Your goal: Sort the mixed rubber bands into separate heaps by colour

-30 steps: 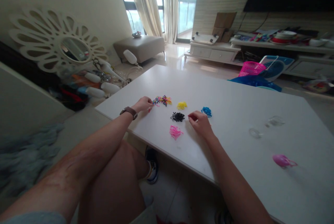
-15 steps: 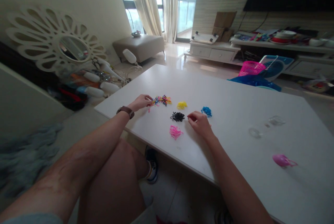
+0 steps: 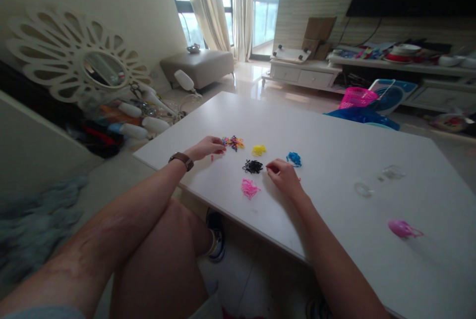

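The left hand (image 3: pixel 208 147), grip unclear, apparently picks at the mixed bands (image 3: pixel 235 143) left of the black pile (image 3: pixel 253 166), needing a fine pinch next, while the right hand (image 3: pixel 284 174), fingertips together, rests right of that pile.

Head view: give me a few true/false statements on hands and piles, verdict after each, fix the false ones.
1. The left hand is at the mixed-colour pile. True.
2. The blue pile is the pile nearest the left hand. False: it lies just beyond the right hand.
3. The black pile lies between the yellow pile and the pink pile. True.
4. The yellow pile is nearer the camera than the pink pile. False: the pink pile is nearer.
5. The pink basket stands on the white table. False: it is beyond the table's far edge.
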`<state>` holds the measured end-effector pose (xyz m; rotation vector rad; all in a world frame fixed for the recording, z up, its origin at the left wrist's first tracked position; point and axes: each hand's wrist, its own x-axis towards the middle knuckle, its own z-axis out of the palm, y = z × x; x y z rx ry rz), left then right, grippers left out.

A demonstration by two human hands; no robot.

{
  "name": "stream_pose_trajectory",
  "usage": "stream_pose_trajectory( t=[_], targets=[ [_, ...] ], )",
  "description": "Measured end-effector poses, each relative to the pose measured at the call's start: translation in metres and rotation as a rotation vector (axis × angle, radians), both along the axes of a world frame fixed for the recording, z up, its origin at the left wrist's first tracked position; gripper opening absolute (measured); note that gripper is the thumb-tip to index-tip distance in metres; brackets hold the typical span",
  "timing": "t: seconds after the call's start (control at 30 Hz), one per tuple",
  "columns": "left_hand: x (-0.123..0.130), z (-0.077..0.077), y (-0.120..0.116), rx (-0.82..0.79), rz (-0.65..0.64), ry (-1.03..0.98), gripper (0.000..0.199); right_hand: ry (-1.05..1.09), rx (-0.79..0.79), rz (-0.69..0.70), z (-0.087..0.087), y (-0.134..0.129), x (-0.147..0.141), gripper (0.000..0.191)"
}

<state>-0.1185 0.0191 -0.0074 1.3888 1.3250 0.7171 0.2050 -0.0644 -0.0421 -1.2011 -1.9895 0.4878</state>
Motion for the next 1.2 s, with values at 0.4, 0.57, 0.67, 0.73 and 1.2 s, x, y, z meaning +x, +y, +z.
stream_pose_trajectory(
  t=[0.4, 0.57, 0.67, 0.73, 1.2],
  targets=[
    [0.107, 0.017, -0.037, -0.045, -0.394, -0.200, 0.027, 0.359, -0.170, 0.010, 0.010, -0.009, -0.012, 0.024],
    [0.118, 0.018, -0.039, -0.045, -0.423, -0.218, 0.031, 0.423, -0.218, -0.026, 0.009, -0.008, -0.011, 0.031],
    [0.118, 0.019, -0.038, -0.064, -0.411, -0.234, 0.029, 0.464, -0.249, -0.054, 0.006, -0.006, -0.009, 0.029],
    [0.118, 0.020, -0.038, -0.078, -0.387, -0.249, 0.025, 0.484, -0.266, -0.067, 0.005, -0.004, -0.008, 0.027],
    [0.115, 0.024, -0.038, -0.050, -0.336, -0.149, 0.014, 0.584, -0.323, -0.149, 0.008, -0.002, -0.006, 0.021]
  ],
)
